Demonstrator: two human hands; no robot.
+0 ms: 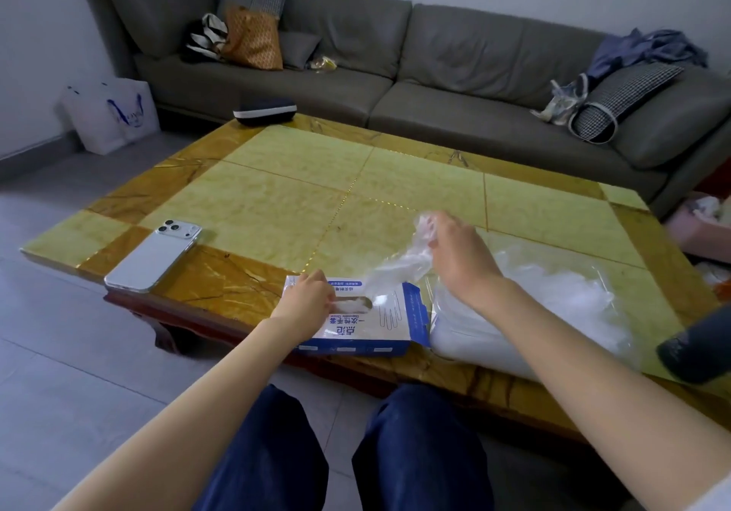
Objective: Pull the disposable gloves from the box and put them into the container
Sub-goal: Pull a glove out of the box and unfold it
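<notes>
Near: person seated, knees in dark blue trousers (277, 451) at the near edge of the tabletop (277, 194).

Box (395, 313): blue and white, flat on the near edge, opening upward, white gloves showing in it. Left hand (306, 295) sits on its left end, fingers (321, 298) curled at the rim of the opening, gripping the box down.

Container (455, 332): clear, just right of the box; touching or a hair apart, cannot tell. Already heaped with white gloves.

Right hand (463, 257): raised above the far side of the gap between box and container. Its fingers are closed tight on a clear glove (395, 267). A bunch sticks out past the hand on the far side, and the rest trails down and left to the opening. The tail looks not yet free of the box.

Step in hand (judgement): drawing one glove out, then across to the container. To do it well:
- Keep weight on the box so it neither lifts nor slides.
- Pull steadily up and away from the opening; thin film may tear or drag a clump along.
- Once the tail clears, swing right and let go low over the heap, so the glove does not drift off.

Left: phone (152, 257), camera side up, well apart from the box. Far left edge: dark case (264, 111). Beyond: grey sofa (435, 56) with bags and cushions.
</notes>
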